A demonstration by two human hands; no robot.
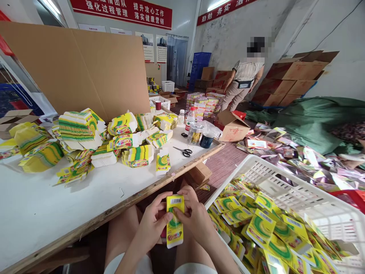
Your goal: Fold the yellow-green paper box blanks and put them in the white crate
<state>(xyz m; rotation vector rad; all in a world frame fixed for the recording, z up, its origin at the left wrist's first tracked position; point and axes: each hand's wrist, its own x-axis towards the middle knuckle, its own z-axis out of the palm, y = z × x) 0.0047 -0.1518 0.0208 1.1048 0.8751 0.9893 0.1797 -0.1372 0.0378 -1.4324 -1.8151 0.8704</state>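
Note:
A small yellow and green cardboard box is held upright above my lap, its barcode end at the top. My left hand grips its left edge, with the thumb on the front. My right hand closes on the right edge, its thumb pressed on the printed front. Fingers behind the box are hidden. To the right, a white plastic basket holds many similar yellow boxes. On the white table lie stacks of flat yellow cartons, and a few more cartons sit near its edge.
Black-handled scissors, a red-capped bottle, a clear jar and a dark mug stand or lie at the table's far right end. A person stands beyond. Many loose cartons cover the floor at right.

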